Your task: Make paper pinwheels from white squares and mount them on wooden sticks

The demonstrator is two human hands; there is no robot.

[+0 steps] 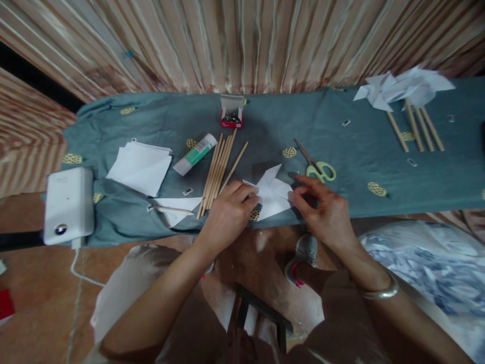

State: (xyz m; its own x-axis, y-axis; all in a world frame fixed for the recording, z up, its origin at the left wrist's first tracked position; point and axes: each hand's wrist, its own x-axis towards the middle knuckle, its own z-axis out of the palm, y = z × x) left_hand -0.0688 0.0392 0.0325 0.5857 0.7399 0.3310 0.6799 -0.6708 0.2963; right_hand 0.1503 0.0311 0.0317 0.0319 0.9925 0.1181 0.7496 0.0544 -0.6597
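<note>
A white paper pinwheel with folded blades lies near the table's front edge, between my two hands. My left hand has its fingers curled and closed on the pinwheel's left side. On the right side, my right hand pinches a corner of the paper between thumb and finger. Just left of my left hand lies a bundle of thin wooden sticks. Green-handled scissors rest behind my right hand.
A glue stick, stacked white paper squares and a pencil on a paper piece lie left. An opened red box of small metal pieces stands at the back. Several pinwheels on sticks lie far right; a white device sits far left.
</note>
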